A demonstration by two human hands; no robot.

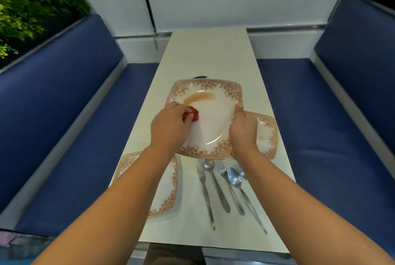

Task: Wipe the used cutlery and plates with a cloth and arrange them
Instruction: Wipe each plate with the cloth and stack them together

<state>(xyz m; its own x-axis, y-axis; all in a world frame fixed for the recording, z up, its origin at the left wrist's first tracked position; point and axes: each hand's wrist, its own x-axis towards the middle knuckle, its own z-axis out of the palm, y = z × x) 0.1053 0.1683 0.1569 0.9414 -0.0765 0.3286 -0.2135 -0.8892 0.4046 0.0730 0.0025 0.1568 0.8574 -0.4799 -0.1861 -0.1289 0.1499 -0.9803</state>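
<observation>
**Q:** What fills the scene?

**A:** Two blue benches face each other across a long pale table, seen from above by a person standing at its near end.

**Q:** Where are the plates?

**A:** There are three square white plates with orange-brown leafy borders. The held plate is lifted over the middle of the table and tilted toward the viewer, probably so that its face is easy to reach. A second plate lies flat under its right edge, with faint marks on it. A third plate lies at the near left, partly hidden by a forearm.

**Q:** And the cutlery?

**A:** The forks and spoons lie side by side on the table just in front of the held plate, handles toward the viewer. They seem to be waiting for their turn.

**Q:** What are the hands doing?

**A:** They are apart. The right hand grips the held plate's right rim, thumb on top, steadying it. The left hand is curled around a bunched red cloth and presses it onto the plate's left side.

**Q:** Is that plate clean?

**A:** Not yet. A curved brown smear sits just beyond the cloth, though the centre looks white and glossy. I judge the wiping to be partway done.
</observation>
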